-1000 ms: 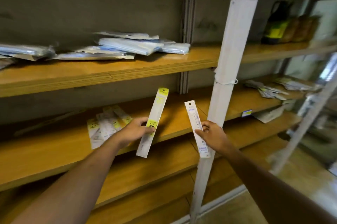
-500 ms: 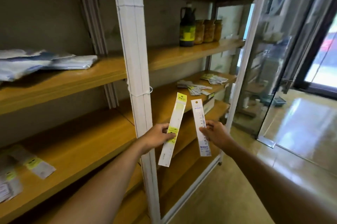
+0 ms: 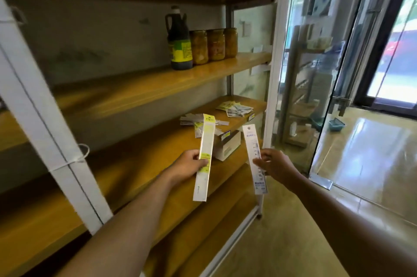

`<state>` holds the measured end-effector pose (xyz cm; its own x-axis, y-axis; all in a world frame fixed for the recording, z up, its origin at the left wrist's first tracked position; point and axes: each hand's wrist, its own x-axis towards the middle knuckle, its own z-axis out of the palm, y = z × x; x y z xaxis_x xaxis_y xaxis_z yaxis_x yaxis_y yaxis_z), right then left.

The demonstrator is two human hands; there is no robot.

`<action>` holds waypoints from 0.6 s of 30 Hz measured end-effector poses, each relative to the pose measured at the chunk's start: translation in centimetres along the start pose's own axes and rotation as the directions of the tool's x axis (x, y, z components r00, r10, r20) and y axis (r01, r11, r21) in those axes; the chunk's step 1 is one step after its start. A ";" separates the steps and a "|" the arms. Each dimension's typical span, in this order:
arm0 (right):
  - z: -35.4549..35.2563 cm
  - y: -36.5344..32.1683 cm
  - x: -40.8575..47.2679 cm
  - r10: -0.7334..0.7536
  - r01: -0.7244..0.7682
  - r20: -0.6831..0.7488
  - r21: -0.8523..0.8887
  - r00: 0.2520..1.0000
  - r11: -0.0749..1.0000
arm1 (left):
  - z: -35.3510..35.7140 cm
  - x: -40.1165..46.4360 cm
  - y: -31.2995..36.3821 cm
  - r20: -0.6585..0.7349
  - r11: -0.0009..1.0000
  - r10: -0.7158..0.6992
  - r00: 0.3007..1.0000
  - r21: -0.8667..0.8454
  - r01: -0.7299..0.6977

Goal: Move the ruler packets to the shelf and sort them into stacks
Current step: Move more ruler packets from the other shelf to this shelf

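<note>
My left hand (image 3: 188,166) grips a long ruler packet with yellow labels (image 3: 205,148), held nearly upright in front of the wooden shelf (image 3: 126,159). My right hand (image 3: 274,165) pinches a second ruler packet with blue print (image 3: 253,152), also upright, a little to the right. On the same shelf, further back, lie two loose piles of flat packets: a yellow-marked pile (image 3: 198,122) and a blue-and-white pile (image 3: 235,108). A small cardboard box (image 3: 226,144) stands just behind the yellow packet.
A dark bottle (image 3: 179,39) and three jars (image 3: 214,44) stand on the shelf above. White metal uprights (image 3: 45,123) frame the rack. To the right are a glass door (image 3: 334,69), a glossy floor and a small blue basket (image 3: 336,123).
The view has swung to the right along the rack, from the left bay to the right bay. Both hands keep hold of their ruler packets and have come closer to the piles on the shelf.
</note>
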<state>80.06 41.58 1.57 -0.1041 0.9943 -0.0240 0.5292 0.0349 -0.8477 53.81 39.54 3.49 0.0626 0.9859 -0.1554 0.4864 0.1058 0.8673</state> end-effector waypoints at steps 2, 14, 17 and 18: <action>-0.6 0.7 1.9 -0.005 0.005 0.002 0.009 1.000 1.000 | 0.3 1.8 0.3 -0.025 0.999 -0.031 0.999 -0.026 0.031; -1.0 1.4 16.4 -0.046 0.043 0.066 0.053 0.997 0.998 | -0.1 14.5 1.2 -0.150 0.974 -0.143 0.978 -0.197 0.112; -1.3 0.9 20.8 -0.079 0.080 0.091 -0.003 0.993 0.997 | -1.5 19.2 0.9 -0.219 0.980 -0.150 0.964 -0.164 0.115; -1.4 0.6 22.2 -0.089 0.092 0.084 -0.026 0.992 0.995 | -1.9 20.8 0.8 -0.243 0.979 -0.162 0.956 -0.164 0.124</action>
<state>79.29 63.84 1.27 -0.2210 0.9752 0.0075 0.5389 0.1285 -0.8325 53.86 60.37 1.89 -0.2304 0.9574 -0.1739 0.3413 0.2468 0.9070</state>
